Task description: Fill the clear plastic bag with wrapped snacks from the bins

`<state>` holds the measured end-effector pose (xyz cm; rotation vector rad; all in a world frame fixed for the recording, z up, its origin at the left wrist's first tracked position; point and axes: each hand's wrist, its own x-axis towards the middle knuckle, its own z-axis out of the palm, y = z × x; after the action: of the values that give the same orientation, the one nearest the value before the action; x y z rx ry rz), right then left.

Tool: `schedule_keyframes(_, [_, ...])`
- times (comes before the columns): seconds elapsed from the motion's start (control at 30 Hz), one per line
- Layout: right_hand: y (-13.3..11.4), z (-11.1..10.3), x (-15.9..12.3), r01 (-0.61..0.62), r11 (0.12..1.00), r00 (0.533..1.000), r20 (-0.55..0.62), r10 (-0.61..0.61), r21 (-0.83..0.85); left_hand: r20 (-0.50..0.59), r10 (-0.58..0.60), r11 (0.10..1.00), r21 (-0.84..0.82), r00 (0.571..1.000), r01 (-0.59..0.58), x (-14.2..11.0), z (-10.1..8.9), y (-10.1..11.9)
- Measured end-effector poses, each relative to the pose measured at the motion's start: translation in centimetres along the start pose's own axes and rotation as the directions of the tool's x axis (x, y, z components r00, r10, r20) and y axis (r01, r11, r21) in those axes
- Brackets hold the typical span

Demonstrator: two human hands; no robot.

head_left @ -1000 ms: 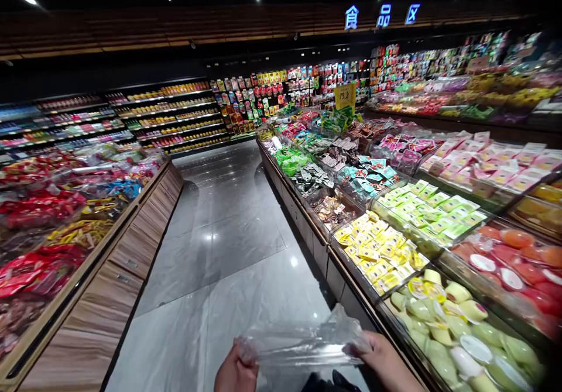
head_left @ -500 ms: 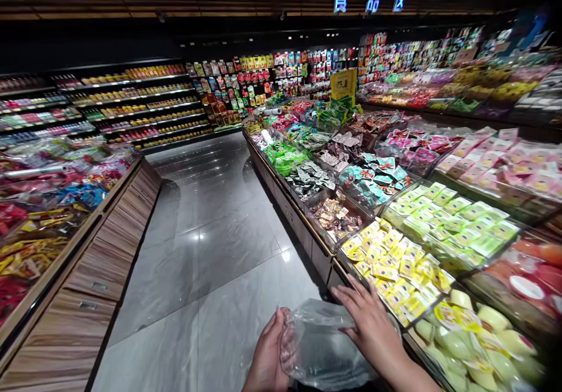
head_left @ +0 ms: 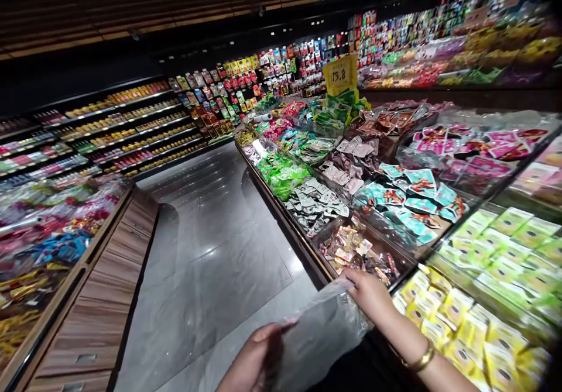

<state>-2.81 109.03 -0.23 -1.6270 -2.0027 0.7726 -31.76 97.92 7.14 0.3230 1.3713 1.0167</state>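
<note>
the clear plastic bag [head_left: 318, 336] hangs between both hands, above the grey floor tiles [head_left: 206, 263] and beside the wood-sided display stand on the right. the left hand [head_left: 259, 354] has its grip closed on the bag's left edge, its fingers partly in shadow. the right hand [head_left: 362, 292] has its grip pinched shut on the bag's upper right corner, near the bin of brown-wrapped snacks [head_left: 351, 251]; a gold bracelet [head_left: 425, 359] circles that wrist. yellow packets [head_left: 465, 322] lie close to the right forearm, green-and-white packets [head_left: 504, 246] beyond them. farther back, a yellow price sign [head_left: 340, 75] reading 13.8 stands over green packets.
</note>
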Motion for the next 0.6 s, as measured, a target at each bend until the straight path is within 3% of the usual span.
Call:
schedule_keyframes(0.17, [-0.5,-0.3,6.6,0.133,0.964,0.990,0.009,-0.139,0.229,-0.010,-0.159,0.948,-0.281,0.987,0.150,6.0,1.0,6.0])
schedule_keyframes(0.3, [0.2,-0.9,10.9,0.181,0.886,0.982,-0.124,-0.141,0.427,-0.132,-0.098,0.897,-0.440,0.986,0.030,10.3,0.0,10.0])
schedule_keyframes(0.47, [2.4,-1.4,17.4,0.123,0.927,0.966,-0.259,-0.029,0.355,0.110,-0.101,0.843,-0.519,0.989,0.144,15.2,-1.1,16.9])
schedule_keyframes(0.6, [3.0,-0.9,24.2,0.056,0.979,0.956,-0.294,0.003,0.194,0.135,-0.103,0.894,-0.422,0.986,0.151,19.6,-1.9,23.0])
